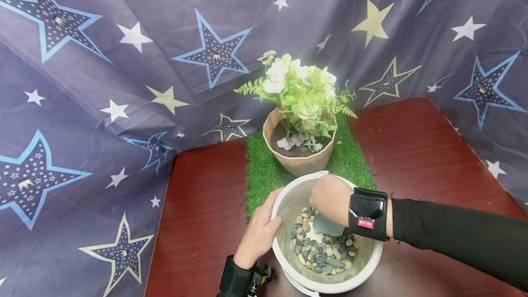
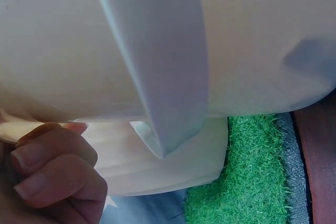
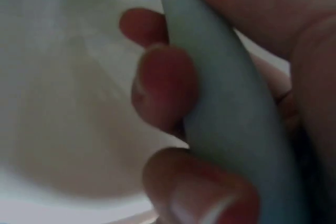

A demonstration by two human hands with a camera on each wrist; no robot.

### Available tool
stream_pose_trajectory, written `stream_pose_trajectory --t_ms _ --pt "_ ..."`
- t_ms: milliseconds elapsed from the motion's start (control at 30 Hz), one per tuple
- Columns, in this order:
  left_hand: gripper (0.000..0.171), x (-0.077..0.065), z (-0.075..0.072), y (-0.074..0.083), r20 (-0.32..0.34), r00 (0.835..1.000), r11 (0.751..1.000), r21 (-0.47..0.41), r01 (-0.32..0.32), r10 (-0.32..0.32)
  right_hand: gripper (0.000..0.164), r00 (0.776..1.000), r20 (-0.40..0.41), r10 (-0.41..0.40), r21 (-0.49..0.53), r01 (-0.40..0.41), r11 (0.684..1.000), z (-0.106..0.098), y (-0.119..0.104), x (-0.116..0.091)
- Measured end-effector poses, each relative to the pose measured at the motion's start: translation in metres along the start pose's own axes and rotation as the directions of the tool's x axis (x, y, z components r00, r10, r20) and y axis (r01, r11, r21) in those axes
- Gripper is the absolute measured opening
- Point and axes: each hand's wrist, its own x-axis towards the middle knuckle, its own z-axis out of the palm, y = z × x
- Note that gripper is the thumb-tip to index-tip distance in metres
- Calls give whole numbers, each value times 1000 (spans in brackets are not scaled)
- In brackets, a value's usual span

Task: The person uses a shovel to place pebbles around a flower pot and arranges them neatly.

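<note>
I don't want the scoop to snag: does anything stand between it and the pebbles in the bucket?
Nothing visible does. The right hand holds the scoop inside the bucket, with pebbles showing right beside its blade. The left hand grips the rim, clear of the scoop.

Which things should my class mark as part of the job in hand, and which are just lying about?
In the job:
round white plastic bucket, gripped by the left hand
smooth grey and tan stones inside
smooth grey-green tool, held by the right hand

Probably just lying about:
faceted beige pot with white flowers
flat green artificial-grass mat
blue-grey star-printed cloth
</note>
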Motion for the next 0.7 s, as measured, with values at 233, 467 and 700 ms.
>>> stream_pose_trajectory --t_ms 233,467,700 --pt "73 -1 0 1 -16 1000 1000 21 2 -2 21 1000 29 -6 -24 7 1000 3 -7 6" --pt "73 -1 0 0 -14 1000 999 35 13 -13 18 996 93 11 91 -19 996 4 -4 6" --pt "72 -1 0 0 -16 1000 1000 25 17 -16 16 974 205 -93 187 54 981 3 0 9"
